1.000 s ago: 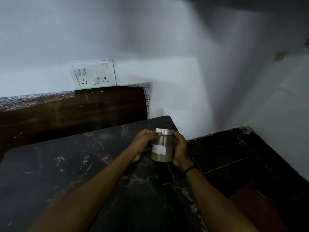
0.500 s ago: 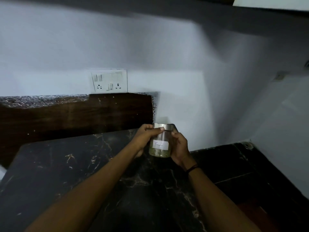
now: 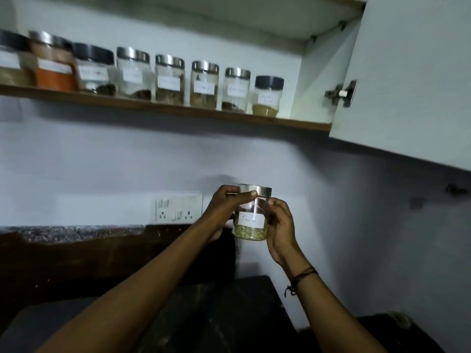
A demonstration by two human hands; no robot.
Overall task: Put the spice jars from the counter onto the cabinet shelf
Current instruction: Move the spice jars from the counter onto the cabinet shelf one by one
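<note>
Scanning from the left end of the cabinet shelf (image 3: 163, 108), we have a full row up there: I count nine jars (image 3: 169, 79) standing side by side on it, three with black lids and six with steel lids, the leftmost cut off by the frame edge, so there may be more out of view. Below the shelf, on the wall, sits a single switch-and-socket plate (image 3: 178, 207). Just right of that plate, well below the shelf, here is the action: one glass spice jar (image 3: 251, 217) with a steel lid, a white handwritten label and greenish seeds in the bottom, held upright in mid-air between both hands. The left hand (image 3: 224, 210) pinches it at the lid, thumb laid across the steel rim; the right hand (image 3: 280, 225) wraps its fingers round the glass body from the other side. Further right, the open cabinet door (image 3: 407, 72) hangs beside the shelf's end. By my reading, the job is nearly done: nine up, one in hand, and what shows of the dark counter (image 3: 229, 314) down below the shelf carries no jar. There looks to be a free spot at the shelf's right end, past the last black-lidded jar (image 3: 267, 96), and that is the likely landing place.
</note>
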